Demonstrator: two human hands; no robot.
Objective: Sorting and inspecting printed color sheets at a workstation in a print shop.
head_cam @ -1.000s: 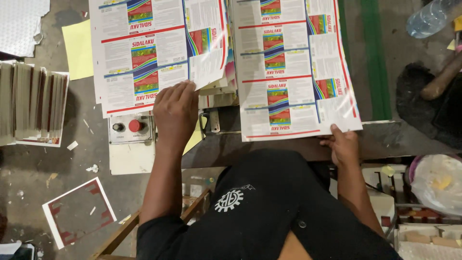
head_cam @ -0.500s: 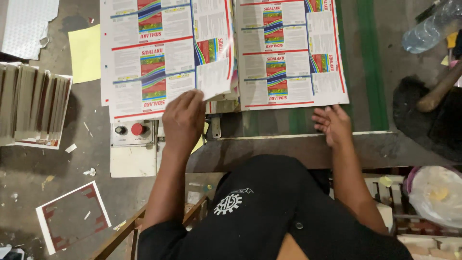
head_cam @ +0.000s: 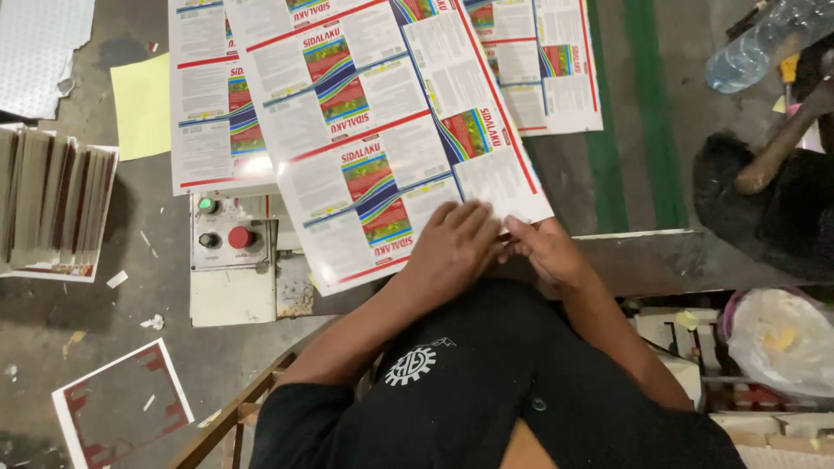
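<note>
A large white printed sheet (head_cam: pixel 365 148) with red borders and coloured label panels lies slanted across the work surface. My left hand (head_cam: pixel 447 247) rests on its near edge, fingers curled onto the paper. My right hand (head_cam: pixel 543 250) grips the sheet's near right corner, close beside the left hand. Under the slanted sheet on the left is a stack of the same sheets (head_cam: pixel 204 130). Another stack (head_cam: pixel 560 69) lies at the back right.
A control box (head_cam: pixel 228 234) with green, black and red buttons sits left of my hands. Yellow paper (head_cam: pixel 143 104) and a stack of boards (head_cam: pixel 52 204) lie far left. A plastic bottle (head_cam: pixel 764 39), a wooden handle (head_cam: pixel 782 156) and a plastic bag (head_cam: pixel 782 339) are at right.
My hands have come together at the middle. One sheet has been drawn off the right stack and now lies slanted across towards the left stack.
</note>
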